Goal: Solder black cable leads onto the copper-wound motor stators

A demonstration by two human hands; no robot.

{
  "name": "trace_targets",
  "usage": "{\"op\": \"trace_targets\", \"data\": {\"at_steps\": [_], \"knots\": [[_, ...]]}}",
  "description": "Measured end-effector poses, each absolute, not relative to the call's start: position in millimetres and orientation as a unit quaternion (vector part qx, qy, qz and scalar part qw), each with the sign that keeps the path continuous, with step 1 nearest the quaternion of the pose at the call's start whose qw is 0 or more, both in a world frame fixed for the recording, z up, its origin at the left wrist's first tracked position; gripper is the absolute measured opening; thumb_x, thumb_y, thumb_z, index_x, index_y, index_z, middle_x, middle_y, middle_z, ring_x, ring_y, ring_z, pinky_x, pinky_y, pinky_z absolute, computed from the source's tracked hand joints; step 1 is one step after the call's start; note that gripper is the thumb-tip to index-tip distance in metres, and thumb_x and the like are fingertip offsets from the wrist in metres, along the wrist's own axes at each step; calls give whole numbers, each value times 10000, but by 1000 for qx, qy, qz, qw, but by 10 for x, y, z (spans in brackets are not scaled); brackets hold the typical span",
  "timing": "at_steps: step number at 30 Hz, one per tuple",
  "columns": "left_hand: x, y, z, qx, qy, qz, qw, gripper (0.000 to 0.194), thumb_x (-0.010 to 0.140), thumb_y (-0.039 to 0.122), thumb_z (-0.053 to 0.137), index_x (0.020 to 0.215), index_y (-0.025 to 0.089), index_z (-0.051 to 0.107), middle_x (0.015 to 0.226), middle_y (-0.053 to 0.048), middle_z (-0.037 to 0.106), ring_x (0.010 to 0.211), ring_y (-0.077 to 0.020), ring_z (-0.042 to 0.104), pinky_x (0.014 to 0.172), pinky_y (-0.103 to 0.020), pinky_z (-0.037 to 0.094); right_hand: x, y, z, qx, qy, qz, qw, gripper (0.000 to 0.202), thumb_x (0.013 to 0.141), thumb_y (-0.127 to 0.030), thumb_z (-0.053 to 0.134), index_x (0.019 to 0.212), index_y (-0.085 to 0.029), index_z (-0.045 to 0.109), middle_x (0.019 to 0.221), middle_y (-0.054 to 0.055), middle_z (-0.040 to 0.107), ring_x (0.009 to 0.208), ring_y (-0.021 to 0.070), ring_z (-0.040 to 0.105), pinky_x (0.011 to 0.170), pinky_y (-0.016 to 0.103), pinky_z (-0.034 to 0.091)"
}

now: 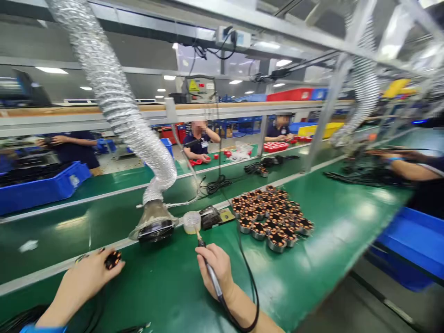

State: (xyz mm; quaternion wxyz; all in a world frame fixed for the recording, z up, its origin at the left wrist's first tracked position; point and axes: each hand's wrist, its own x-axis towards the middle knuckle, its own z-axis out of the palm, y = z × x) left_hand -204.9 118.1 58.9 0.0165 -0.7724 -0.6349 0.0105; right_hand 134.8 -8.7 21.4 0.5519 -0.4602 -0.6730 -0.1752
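Over the green bench (166, 282), hands (81, 280) (218, 268) well apart.

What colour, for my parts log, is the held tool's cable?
The cable is black; best view: head.

R hand (219, 267) w/ soldering iron (212, 278), tip (198, 235) at whitish cup (190, 219); L hand (82, 276) w/ copper-wound pc (113, 260).

Bright white light comes from ceiling lamps (51, 70) high beyond the desk (166, 286), whose green top shows pale glare. The wound stators (274, 217) on it look fairly sharp; past its far side, blur softens everything, and wide-angle distortion stretches the edges.
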Motion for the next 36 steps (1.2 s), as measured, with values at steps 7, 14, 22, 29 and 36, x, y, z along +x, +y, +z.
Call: {"op": "trace_targets", "data": {"at_steps": [7, 14, 22, 29, 36], "knots": [[-2153, 1976, 1182, -700, -711, -8, 72, 455, 850, 557, 466, 976, 173, 676, 998, -167, 716, 947, -345, 683, 749, -367, 509, 1347, 50, 218, -437, -696, -166, 545, 209, 952, -116, 513, 1109, -177, 637, 846, 61, 634, 715, 152, 634, 656, 261, 533], [-1650, 2403, 836, -711, -700, -42, 50, 469, 860, 528, 569, 1156, 171, 637, 1114, -158, 671, 1023, -291, 663, 836, -341, 504, 1464, 163, 162, -432, -702, -194, 532, 177, 961, -181, 538, 1087, -176, 663, 866, 62, 660, 697, 142, 656, 663, 243, 533], [-2028, 2182, 701, -707, -705, -37, 31, 520, 966, 450, 476, 1403, 170, 451, 1312, -166, 569, 1136, -273, 605, 929, -413, 488, 1518, 164, 36, -431, -723, -173, 512, 207, 978, -247, 541, 1130, -174, 659, 917, 70, 668, 720, 149, 667, 704, 260, 519], [-3641, 1414, 1043, -674, -726, 117, -74, 233, 689, 175, 662, 911, 146, 728, 987, -142, 741, 960, -280, 690, 852, -369, 522, 1396, 102, 132, -416, -721, -176, 525, 187, 989, -236, 523, 1099, -178, 663, 903, 56, 653, 714, 134, 662, 705, 246, 512], [-4227, 1017, 856, -675, -696, 177, -167, 533, 411, 152, 499, 901, 192, 705, 857, -50, 732, 826, -274, 690, 658, -297, 511, 1362, 85, 204, -414, -724, -159, 529, 171, 972, -190, 531, 1093, -188, 651, 882, 52, 652, 704, 133, 669, 671, 227, 530]]}}
